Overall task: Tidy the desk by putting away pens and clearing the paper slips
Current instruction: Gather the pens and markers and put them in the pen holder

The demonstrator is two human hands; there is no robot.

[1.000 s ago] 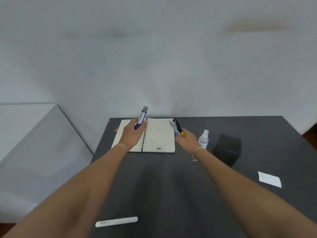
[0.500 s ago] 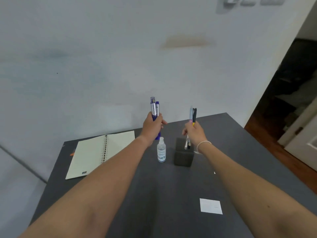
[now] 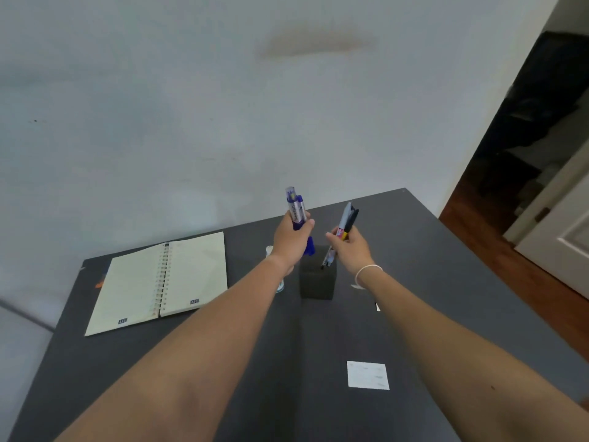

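My left hand (image 3: 291,239) is closed around two blue and silver markers (image 3: 296,207), held upright just above the left rim of a black square pen holder (image 3: 317,280). My right hand (image 3: 350,247) grips a grey pen and a black-and-yellow pen (image 3: 345,220); their lower tips dip into the holder's opening. A white paper slip (image 3: 368,375) lies on the dark desk (image 3: 95,362) between my forearms, nearer the right one. A second small white slip (image 3: 378,306) peeks out beside my right forearm.
An open spiral notebook (image 3: 159,282) lies at the back left of the desk. A small clear bottle (image 3: 271,252) stands behind my left wrist, mostly hidden. The desk's right edge drops to a wooden floor (image 3: 497,247) by a doorway.
Both hands carried their pens from over the notebook to the pen holder. My view swung right. Since half a second ago the left hand came closer over the holder.
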